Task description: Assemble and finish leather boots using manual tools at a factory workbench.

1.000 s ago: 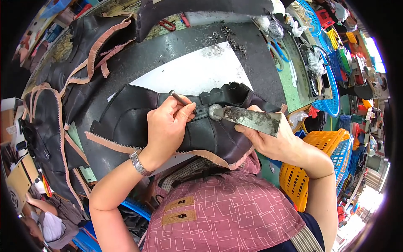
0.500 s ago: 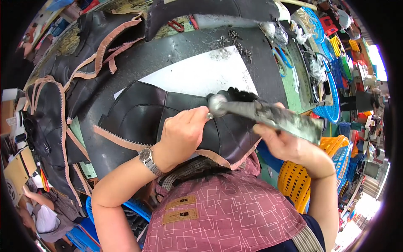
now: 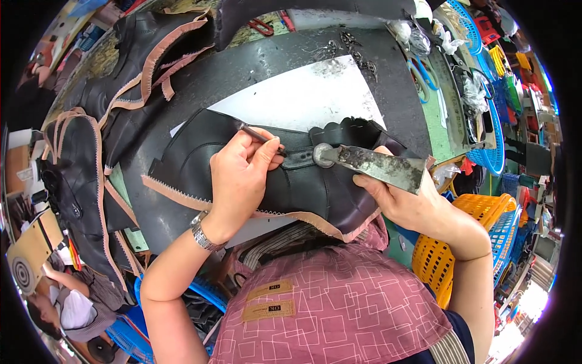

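Closed around a slim dark metal punch (image 3: pixel 257 134), my left hand (image 3: pixel 236 173) holds it slanted over a black leather boot upper (image 3: pixel 197 161). My right hand (image 3: pixel 397 197) grips a hammer (image 3: pixel 379 167) with a round metal face and a broad, worn handle. The hammer's face rests over a strap on the upper, just right of the punch. Pale pinkish zigzag-cut trim runs along the upper's near edge, and a scalloped edge shows beyond the hammer. Part of the right hand's fingers is hidden by the handle.
Under the upper lie a white sheet (image 3: pixel 291 94) and a black work mat (image 3: pixel 206 85). Other trimmed leather uppers (image 3: pixel 73 164) are piled at left. Scissors (image 3: pixel 423 79) lie at right. Small metal bits (image 3: pixel 361 57) are scattered at the far side. A yellow basket (image 3: pixel 433 258) stands by my right arm.
My left hand has moved left with the punch, which has tilted over from beneath the hammer. The hammer, blurred by motion before, is now sharp and lower over the strap.
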A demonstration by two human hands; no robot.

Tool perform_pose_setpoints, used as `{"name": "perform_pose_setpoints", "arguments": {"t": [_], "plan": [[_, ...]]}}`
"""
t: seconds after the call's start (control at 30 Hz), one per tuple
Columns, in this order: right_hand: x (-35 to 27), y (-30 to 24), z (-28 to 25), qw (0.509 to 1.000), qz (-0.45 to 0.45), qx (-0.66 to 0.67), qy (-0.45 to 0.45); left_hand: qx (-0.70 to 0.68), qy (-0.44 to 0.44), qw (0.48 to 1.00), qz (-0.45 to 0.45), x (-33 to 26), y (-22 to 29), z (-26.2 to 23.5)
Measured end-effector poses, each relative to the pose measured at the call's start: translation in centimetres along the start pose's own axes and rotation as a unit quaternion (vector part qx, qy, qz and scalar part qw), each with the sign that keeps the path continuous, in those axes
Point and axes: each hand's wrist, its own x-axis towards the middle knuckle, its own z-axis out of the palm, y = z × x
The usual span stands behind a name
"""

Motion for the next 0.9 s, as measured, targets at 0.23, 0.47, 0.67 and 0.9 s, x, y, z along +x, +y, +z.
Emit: {"name": "perform_pose_setpoints", "arguments": {"t": [0.23, 0.47, 0.67, 0.9], "plan": [[0.1, -0.3, 0.1, 1.000, 0.014, 0.010, 0.007, 0.006, 0.013, 1.000, 0.010, -0.1, -0.2, -0.1], [0.6, -0.3, -2.2, 0.997, 0.014, 0.079, 0.011, 0.152, 0.019, 0.973, 0.173, 0.0, -1.1, 0.7], [1.0, -2.6, -2.8, 0.989, 0.090, 0.094, -0.076, 0.391, -0.023, 0.837, 0.381, -0.5, 0.0, 0.4], [0.4, -0.2, 1.0, 0.999, -0.044, -0.005, -0.017, 0.042, 0.016, 0.997, 0.055, 0.0, -0.3, -0.4]]}}
